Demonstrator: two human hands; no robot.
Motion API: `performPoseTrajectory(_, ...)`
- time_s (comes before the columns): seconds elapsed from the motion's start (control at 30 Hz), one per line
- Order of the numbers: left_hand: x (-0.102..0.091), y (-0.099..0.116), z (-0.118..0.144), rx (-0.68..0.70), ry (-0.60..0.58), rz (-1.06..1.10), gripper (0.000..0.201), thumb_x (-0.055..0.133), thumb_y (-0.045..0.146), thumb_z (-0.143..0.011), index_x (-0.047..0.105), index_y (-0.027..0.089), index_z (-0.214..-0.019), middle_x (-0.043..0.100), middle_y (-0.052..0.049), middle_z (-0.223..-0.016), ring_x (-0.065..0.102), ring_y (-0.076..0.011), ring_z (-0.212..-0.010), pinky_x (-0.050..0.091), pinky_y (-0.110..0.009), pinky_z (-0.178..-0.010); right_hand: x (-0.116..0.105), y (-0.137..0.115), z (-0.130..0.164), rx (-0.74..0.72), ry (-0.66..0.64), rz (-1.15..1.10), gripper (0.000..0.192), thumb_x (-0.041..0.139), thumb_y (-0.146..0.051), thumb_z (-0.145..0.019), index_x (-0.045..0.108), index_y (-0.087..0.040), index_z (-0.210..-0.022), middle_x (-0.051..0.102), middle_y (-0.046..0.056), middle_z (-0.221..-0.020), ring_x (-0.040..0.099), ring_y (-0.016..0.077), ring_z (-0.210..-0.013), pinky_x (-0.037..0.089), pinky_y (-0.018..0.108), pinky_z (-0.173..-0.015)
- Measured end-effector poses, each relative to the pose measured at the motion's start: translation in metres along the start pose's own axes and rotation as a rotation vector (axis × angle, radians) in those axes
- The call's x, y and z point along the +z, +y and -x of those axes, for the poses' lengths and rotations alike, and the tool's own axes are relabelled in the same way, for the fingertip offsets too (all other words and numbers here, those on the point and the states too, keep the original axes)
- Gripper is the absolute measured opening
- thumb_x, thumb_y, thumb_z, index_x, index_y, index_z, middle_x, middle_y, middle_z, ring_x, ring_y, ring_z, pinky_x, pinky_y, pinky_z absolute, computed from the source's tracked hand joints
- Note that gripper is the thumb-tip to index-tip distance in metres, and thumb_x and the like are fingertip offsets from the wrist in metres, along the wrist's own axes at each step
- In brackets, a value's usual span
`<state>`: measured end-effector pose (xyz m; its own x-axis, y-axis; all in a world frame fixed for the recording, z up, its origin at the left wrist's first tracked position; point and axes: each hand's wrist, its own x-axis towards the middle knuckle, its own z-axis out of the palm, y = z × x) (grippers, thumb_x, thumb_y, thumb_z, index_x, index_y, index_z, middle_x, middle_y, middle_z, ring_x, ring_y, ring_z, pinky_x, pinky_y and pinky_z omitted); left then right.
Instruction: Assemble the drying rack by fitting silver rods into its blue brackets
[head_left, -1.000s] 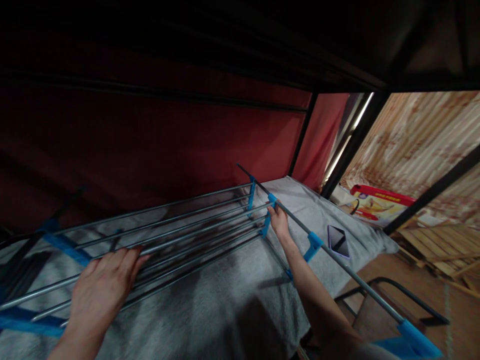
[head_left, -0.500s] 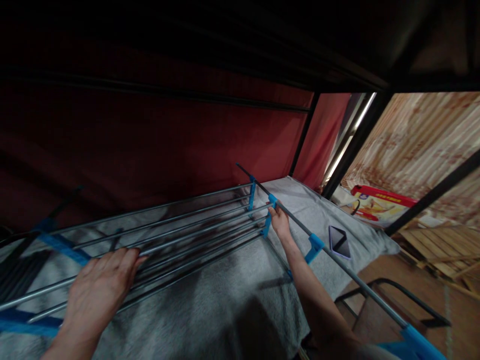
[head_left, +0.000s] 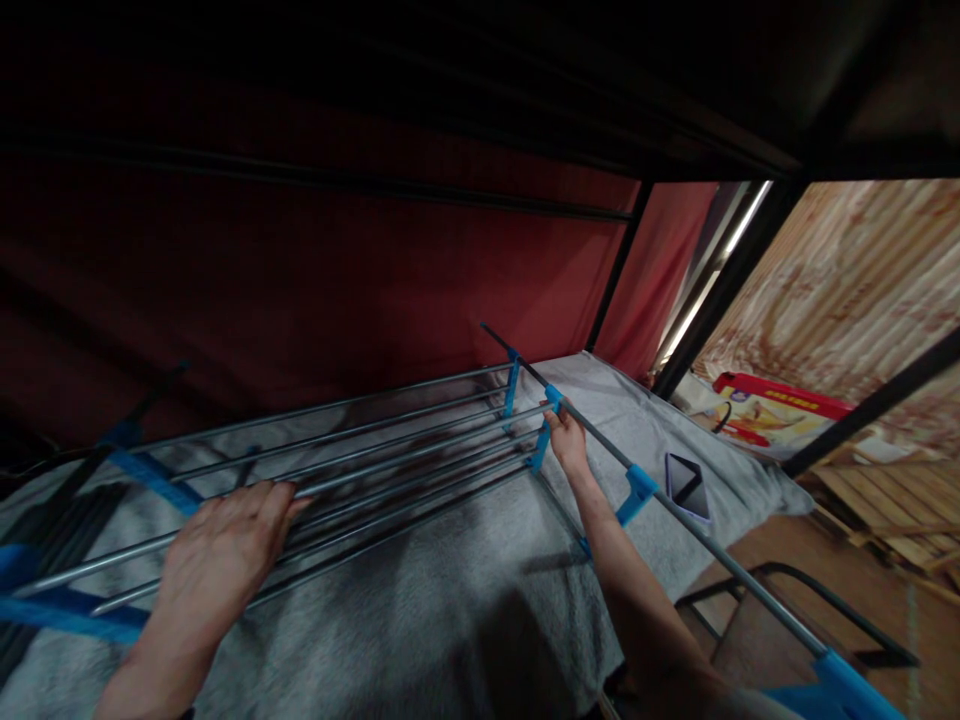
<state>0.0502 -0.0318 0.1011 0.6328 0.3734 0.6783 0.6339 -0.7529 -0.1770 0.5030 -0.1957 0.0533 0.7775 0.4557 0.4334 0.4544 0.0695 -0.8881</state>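
A rack of thin grey metal tubes with blue plastic connectors lies over the grey blanket (head_left: 420, 590). My left hand (head_left: 229, 550) is wrapped from above around a metal tube (head_left: 105, 556), whose near-left end rests over a blue bracket (head_left: 75, 617). At the rack's far end, my right hand (head_left: 567, 440) grips around a blue connector (head_left: 553, 396), where the tube's other end meets it. A long side pole (head_left: 720, 555) runs from there toward me, carrying another blue connector (head_left: 642, 487). The right fingers are partly hidden behind the connector.
A phone (head_left: 687, 487) lies on the blanket to the right. Black bed-frame posts (head_left: 720, 290) and a dark red curtain (head_left: 375, 290) enclose the space. Beyond are a printed box (head_left: 780, 412), wooden slats (head_left: 885, 505) and a black-framed chair (head_left: 825, 590).
The whole scene has shifted slightly rightward in the picture, as the head turned a little left. Both hands keep their grips, with little visible movement of the rack.
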Motion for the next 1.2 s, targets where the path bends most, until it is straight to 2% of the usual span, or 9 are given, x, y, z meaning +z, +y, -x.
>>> performPoseTrajectory(0.1,-0.002,0.001,0.002,-0.013,0.004,0.016,0.039,0.037,0.053,-0.104,0.060,0.027,-0.086,0.062,-0.004,-0.078,0.058,-0.0274,-0.076,0.041,-0.037,-0.072,-0.001,0.002,0.000,-0.043,-0.004,0.052,0.039,0.057,-0.048,-0.092,0.073,-0.025,-0.119,0.078,0.007,-0.113,0.066,0.0319,-0.122,0.051,0.050,-0.111)
performPoseTrajectory(0.27,-0.015,0.013,0.004,0.035,-0.009,-0.097,0.032,0.045,0.045,-0.106,0.067,0.022,-0.114,0.069,-0.007,-0.090,0.064,-0.0279,-0.088,0.044,-0.039,-0.082,-0.007,0.013,0.001,-0.083,0.031,0.172,0.045,0.054,-0.057,-0.090,0.074,-0.021,-0.110,0.078,0.012,-0.110,0.068,0.0339,-0.114,0.050,0.051,-0.109)
performPoseTrajectory(0.37,-0.022,0.017,0.004,0.018,-0.002,-0.184,0.030,0.051,0.041,-0.106,0.068,0.017,-0.110,0.070,-0.008,-0.089,0.064,-0.0270,-0.087,0.043,-0.040,-0.083,-0.011,0.024,-0.003,-0.092,0.038,0.236,0.050,0.055,-0.063,-0.086,0.075,-0.020,-0.101,0.078,0.015,-0.103,0.068,0.0367,-0.113,0.048,0.052,-0.108)
performPoseTrajectory(0.5,-0.026,0.016,0.001,-0.080,-0.075,-0.166,0.027,0.055,0.038,-0.104,0.068,0.019,-0.090,0.067,-0.008,-0.081,0.062,-0.0265,-0.081,0.039,-0.039,-0.076,-0.014,0.036,-0.009,-0.116,0.002,0.264,0.060,0.053,-0.068,-0.085,0.076,-0.016,-0.107,0.076,0.017,-0.107,0.067,0.0374,-0.112,0.048,0.055,-0.107)
performPoseTrajectory(0.63,-0.029,0.017,0.000,-0.113,-0.144,-0.125,0.027,0.057,0.038,-0.103,0.068,0.018,-0.088,0.067,-0.009,-0.083,0.062,-0.0277,-0.083,0.039,-0.040,-0.075,-0.017,0.036,-0.009,-0.091,0.017,0.322,0.064,0.053,-0.067,-0.085,0.076,-0.014,-0.112,0.075,0.017,-0.102,0.067,0.0387,-0.111,0.048,0.058,-0.107)
performPoseTrajectory(0.83,-0.031,0.019,-0.002,-0.113,-0.223,-0.137,0.031,0.049,0.039,-0.106,0.067,0.019,-0.090,0.068,-0.011,-0.085,0.063,-0.0294,-0.086,0.042,-0.042,-0.078,-0.016,0.031,-0.006,-0.129,0.019,0.277,0.062,0.054,-0.068,-0.087,0.076,-0.017,-0.115,0.076,0.016,-0.108,0.069,0.0367,-0.111,0.047,0.057,-0.110)
performPoseTrajectory(1.03,-0.033,0.018,-0.002,-0.169,-0.264,-0.050,0.031,0.047,0.039,-0.107,0.067,0.019,-0.093,0.067,-0.012,-0.089,0.062,-0.0304,-0.090,0.043,-0.044,-0.082,-0.014,0.028,-0.004,-0.038,0.015,0.246,0.060,0.057,-0.065,-0.086,0.074,-0.014,-0.115,0.077,0.019,-0.110,0.069,0.0393,-0.115,0.047,0.058,-0.110)
performPoseTrajectory(1.1,-0.031,0.017,0.000,-0.164,-0.250,-0.049,0.031,0.045,0.038,-0.107,0.067,0.019,-0.097,0.068,-0.012,-0.092,0.062,-0.0308,-0.093,0.043,-0.044,-0.084,-0.014,0.025,-0.004,-0.037,0.012,0.221,0.059,0.058,-0.063,-0.087,0.074,-0.014,-0.115,0.076,0.019,-0.112,0.068,0.0386,-0.117,0.046,0.057,-0.112)
performPoseTrajectory(1.2,-0.028,0.020,0.010,-0.171,-0.140,-0.068,0.032,0.047,0.039,-0.106,0.067,0.018,-0.119,0.070,-0.016,-0.112,0.062,-0.0322,-0.109,0.042,-0.047,-0.097,-0.013,0.020,-0.001,-0.082,-0.009,0.195,0.058,0.055,-0.060,-0.090,0.071,-0.015,-0.123,0.074,0.018,-0.122,0.065,0.0356,-0.124,0.043,0.054,-0.116)
